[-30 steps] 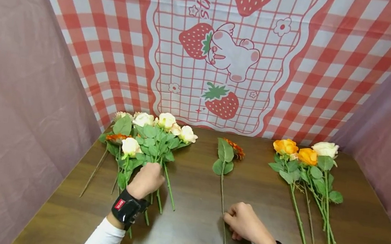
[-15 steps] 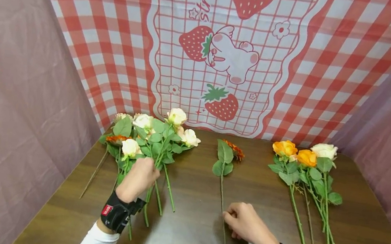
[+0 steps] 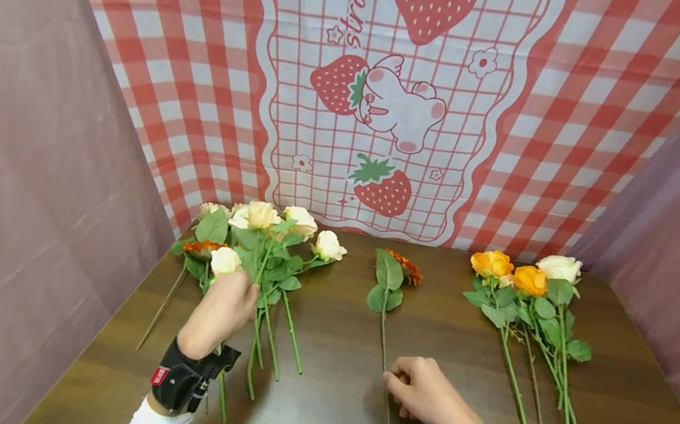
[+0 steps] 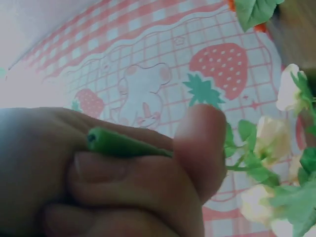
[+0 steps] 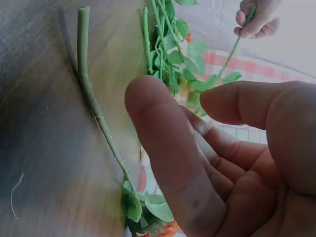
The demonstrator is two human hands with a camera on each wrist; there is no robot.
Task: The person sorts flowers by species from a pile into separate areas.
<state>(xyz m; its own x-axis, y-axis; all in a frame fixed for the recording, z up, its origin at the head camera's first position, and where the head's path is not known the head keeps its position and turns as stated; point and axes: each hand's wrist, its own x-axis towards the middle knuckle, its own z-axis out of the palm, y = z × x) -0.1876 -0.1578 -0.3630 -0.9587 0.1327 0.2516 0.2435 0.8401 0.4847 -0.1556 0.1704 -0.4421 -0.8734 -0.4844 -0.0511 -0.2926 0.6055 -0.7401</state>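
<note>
My left hand [image 3: 219, 314] pinches the green stem [image 4: 123, 144] of a cream rose [image 3: 262, 215] between thumb and fingers. The stem's cut end points back toward the left wrist camera. This rose stands tilted over a pile of other pale roses [image 3: 331, 246] at the left of the table. My right hand [image 3: 426, 392] is beside the thin stem [image 5: 101, 118] of an orange flower [image 3: 407, 266] lying at mid-table. In the right wrist view its fingers are loosely bent, with a gap between thumb and forefinger and nothing held.
At the right lie orange roses [image 3: 491, 263] and a white rose [image 3: 560, 268], stems toward me. A rust-coloured flower [image 3: 202, 246] is in the left pile. A checked strawberry cloth [image 3: 380, 196] hangs behind the wooden table [image 3: 323, 351].
My left hand has lifted the cream rose from the pile and drawn it leftward, its head now further left. My right hand has stayed by the orange flower's stem.
</note>
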